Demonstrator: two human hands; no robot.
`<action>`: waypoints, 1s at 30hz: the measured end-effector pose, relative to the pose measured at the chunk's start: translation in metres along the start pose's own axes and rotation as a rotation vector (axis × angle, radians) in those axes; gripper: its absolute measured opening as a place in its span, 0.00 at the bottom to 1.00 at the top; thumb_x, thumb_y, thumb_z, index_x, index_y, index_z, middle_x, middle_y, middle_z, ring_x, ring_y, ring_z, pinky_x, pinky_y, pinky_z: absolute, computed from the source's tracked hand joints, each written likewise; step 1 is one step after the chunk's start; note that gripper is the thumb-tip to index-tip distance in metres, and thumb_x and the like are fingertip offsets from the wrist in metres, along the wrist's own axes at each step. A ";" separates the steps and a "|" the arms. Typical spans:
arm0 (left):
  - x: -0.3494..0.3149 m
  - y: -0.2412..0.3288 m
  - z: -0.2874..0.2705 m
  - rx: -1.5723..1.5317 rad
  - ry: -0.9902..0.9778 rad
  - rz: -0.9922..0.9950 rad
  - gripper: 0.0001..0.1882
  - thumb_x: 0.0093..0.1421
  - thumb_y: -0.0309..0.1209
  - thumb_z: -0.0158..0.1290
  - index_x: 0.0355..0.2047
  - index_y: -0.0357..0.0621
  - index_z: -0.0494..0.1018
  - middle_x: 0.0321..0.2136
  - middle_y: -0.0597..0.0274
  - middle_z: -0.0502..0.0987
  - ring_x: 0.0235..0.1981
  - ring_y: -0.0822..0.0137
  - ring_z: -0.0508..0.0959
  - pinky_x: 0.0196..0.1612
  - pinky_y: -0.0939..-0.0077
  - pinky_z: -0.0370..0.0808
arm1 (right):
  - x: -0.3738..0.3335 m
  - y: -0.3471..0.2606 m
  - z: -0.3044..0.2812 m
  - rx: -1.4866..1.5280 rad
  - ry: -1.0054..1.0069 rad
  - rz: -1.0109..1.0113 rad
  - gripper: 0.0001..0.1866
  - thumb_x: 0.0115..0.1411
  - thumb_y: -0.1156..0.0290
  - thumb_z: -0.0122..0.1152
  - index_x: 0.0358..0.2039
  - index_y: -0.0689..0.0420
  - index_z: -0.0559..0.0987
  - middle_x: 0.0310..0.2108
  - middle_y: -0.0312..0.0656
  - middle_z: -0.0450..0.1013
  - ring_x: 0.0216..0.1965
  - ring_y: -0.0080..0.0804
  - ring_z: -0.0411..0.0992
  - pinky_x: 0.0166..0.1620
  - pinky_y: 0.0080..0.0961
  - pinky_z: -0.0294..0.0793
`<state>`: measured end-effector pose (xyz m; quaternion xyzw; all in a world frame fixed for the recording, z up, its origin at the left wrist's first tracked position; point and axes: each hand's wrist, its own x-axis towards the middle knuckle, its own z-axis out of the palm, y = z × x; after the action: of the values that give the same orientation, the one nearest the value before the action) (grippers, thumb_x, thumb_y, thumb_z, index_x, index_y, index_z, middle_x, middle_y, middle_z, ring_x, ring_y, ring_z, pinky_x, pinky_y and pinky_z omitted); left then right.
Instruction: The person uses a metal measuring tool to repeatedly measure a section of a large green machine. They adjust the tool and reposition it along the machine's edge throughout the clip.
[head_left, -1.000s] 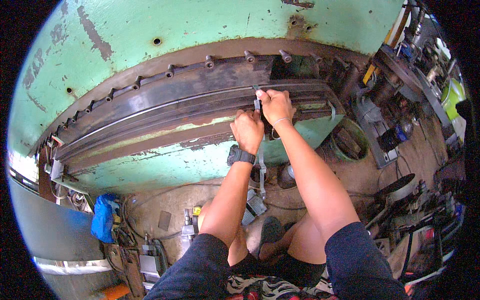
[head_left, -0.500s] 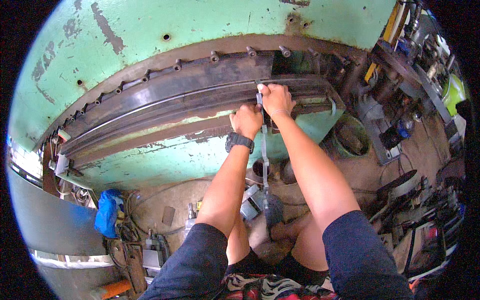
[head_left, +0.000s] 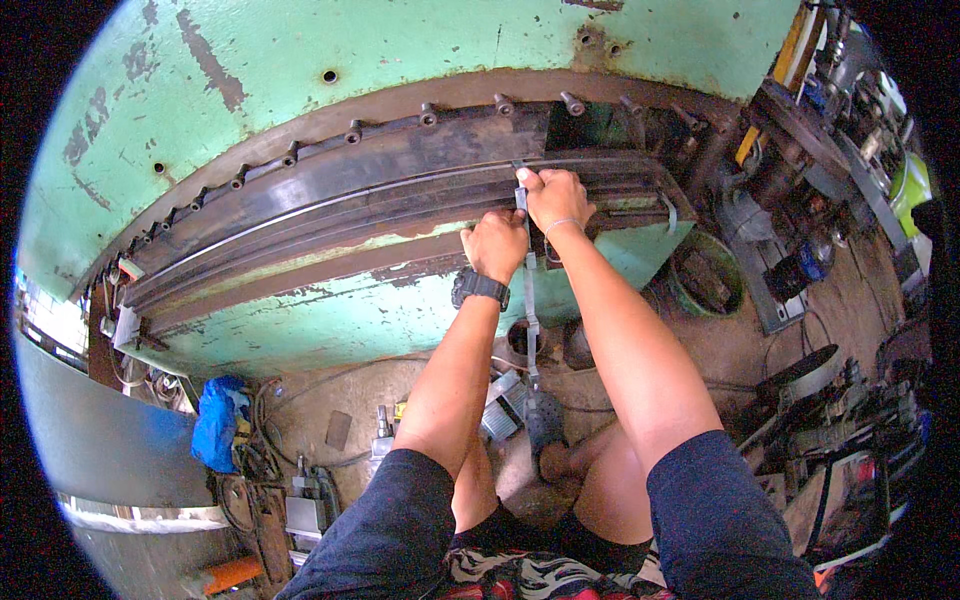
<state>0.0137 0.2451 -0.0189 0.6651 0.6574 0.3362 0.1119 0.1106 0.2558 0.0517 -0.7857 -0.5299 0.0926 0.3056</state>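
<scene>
Metal strip (head_left: 533, 310) runs vert. mid-frame, mostly below its holders: R hand (head_left: 558, 200) grips nr top, L hand (head_left: 497, 244) just lower.

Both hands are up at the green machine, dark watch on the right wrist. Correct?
Not quite: the head view shows the dark watch on the left wrist, by the left hand. That hand and the right hand are at the green machine, as you say.
</scene>
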 end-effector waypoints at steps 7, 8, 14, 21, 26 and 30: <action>0.000 0.002 -0.003 -0.030 -0.008 -0.021 0.19 0.64 0.47 0.51 0.29 0.50 0.84 0.30 0.47 0.83 0.35 0.48 0.83 0.48 0.53 0.69 | 0.002 0.002 0.000 0.011 -0.017 -0.001 0.26 0.62 0.38 0.54 0.42 0.44 0.85 0.53 0.49 0.74 0.55 0.53 0.73 0.58 0.65 0.64; 0.000 0.003 -0.003 -0.021 -0.010 -0.024 0.19 0.64 0.47 0.51 0.29 0.50 0.84 0.30 0.47 0.83 0.35 0.48 0.83 0.48 0.53 0.69 | 0.002 0.002 0.001 0.006 -0.016 -0.001 0.25 0.62 0.38 0.54 0.42 0.44 0.85 0.53 0.49 0.74 0.55 0.53 0.73 0.58 0.65 0.64; -0.001 0.002 -0.003 -0.013 0.015 -0.031 0.18 0.64 0.47 0.51 0.29 0.50 0.84 0.30 0.47 0.83 0.35 0.47 0.83 0.48 0.54 0.69 | 0.001 0.002 0.003 0.002 0.007 -0.017 0.25 0.62 0.38 0.55 0.41 0.45 0.85 0.52 0.49 0.74 0.55 0.53 0.73 0.57 0.65 0.64; 0.001 0.003 -0.004 -0.030 -0.007 -0.014 0.18 0.64 0.46 0.51 0.30 0.50 0.84 0.30 0.47 0.83 0.35 0.47 0.83 0.48 0.53 0.68 | -0.002 0.004 0.011 0.001 0.189 -0.057 0.26 0.61 0.39 0.57 0.31 0.50 0.84 0.44 0.50 0.79 0.49 0.56 0.76 0.53 0.62 0.67; 0.000 0.002 -0.003 -0.022 0.002 -0.012 0.18 0.64 0.46 0.51 0.30 0.49 0.84 0.31 0.46 0.83 0.35 0.46 0.83 0.48 0.51 0.68 | -0.001 0.000 0.000 -0.013 0.007 -0.008 0.24 0.62 0.39 0.55 0.41 0.45 0.85 0.52 0.48 0.74 0.55 0.52 0.73 0.58 0.64 0.63; 0.001 0.002 -0.003 -0.014 -0.007 -0.005 0.19 0.64 0.46 0.50 0.30 0.48 0.84 0.31 0.46 0.83 0.36 0.45 0.83 0.48 0.50 0.69 | -0.002 -0.001 0.000 -0.011 0.024 -0.008 0.25 0.62 0.39 0.55 0.42 0.45 0.85 0.52 0.48 0.74 0.55 0.53 0.73 0.59 0.64 0.63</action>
<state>0.0134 0.2452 -0.0147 0.6638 0.6562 0.3382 0.1199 0.1093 0.2545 0.0514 -0.7863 -0.5297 0.0788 0.3081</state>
